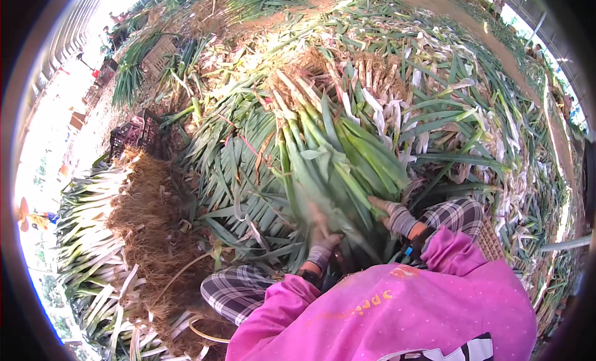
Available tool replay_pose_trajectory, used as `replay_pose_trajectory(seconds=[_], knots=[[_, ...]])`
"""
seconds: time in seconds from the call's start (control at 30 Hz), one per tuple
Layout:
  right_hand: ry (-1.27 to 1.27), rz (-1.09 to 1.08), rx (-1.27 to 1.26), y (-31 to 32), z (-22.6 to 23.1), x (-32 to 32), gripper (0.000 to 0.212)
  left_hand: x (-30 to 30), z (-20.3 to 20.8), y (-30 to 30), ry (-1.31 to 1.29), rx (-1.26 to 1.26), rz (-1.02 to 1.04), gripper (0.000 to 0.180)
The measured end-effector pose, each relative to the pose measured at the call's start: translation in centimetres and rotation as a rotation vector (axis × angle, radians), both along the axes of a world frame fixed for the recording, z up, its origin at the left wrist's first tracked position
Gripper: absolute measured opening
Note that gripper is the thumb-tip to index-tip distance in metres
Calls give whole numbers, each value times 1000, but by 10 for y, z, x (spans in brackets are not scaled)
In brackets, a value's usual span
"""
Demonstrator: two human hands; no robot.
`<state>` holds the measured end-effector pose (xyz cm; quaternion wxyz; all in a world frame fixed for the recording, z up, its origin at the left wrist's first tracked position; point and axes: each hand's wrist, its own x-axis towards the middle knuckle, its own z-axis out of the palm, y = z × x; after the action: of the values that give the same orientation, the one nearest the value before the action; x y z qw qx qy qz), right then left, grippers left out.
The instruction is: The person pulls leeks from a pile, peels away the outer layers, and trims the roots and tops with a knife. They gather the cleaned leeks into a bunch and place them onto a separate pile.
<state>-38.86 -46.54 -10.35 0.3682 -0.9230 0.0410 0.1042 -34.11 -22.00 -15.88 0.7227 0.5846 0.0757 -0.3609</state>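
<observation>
1. The bunch (pixel 323 153) of leeks lies on the leaf heap (pixel 214 175); its pale shafts (pixel 288 85) point toward the heap's far edge, its leaf ends toward the near edge, between the knees (pixel 236 293).
2. The left hand (pixel 324 237), motion-blurred, is at the leaf ends; whether it is closed cannot be told.
3. The right hand (pixel 397 218) has its fingers against the right side of the leaves; its palm is hidden, so a full grip cannot be confirmed.
4. Handling, as judged: each stalk is probably light, the gathered bunch moderately heavy. Shafts are likely firm and smooth, perhaps slippery; leaves limp, easily creased or torn.
5. Best hold, as judged: both hands around the bunch where shaft meets leaf, squeezing gently; the leaf tips alone would probably let the shafts sag.
</observation>
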Motion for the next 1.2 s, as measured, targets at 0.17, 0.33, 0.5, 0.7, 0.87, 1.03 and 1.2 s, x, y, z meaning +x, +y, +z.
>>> replay_pose_trajectory(seconds=[0.17, 0.33, 0.5, 0.7, 0.87, 1.03, 1.2], knots=[[481, 263, 83, 19, 48, 44, 55, 34, -34, 70, -123, 348, 388, 52], [-206, -165, -37, 32, 63, 145, 22, 82, 57, 95, -600, 289, 495, 56], [-126, -255, -229, 2, -19, 237, 26, 113, 160, 21, -814, 826, -447, 70], [172, -153, -401, 66, 13, 238, 34, 130, 173, 16, -678, 836, -737, 76], [81, -407, -168, 32, -29, 230, 40, 120, 200, -9, -623, 901, -852, 77], [242, -230, -20, 26, -19, 254, 45, 124, 167, 5, -652, 868, -829, 59], [300, -167, -89, 56, -6, 258, 48, 155, 169, -5, -539, 978, -887, 55]])
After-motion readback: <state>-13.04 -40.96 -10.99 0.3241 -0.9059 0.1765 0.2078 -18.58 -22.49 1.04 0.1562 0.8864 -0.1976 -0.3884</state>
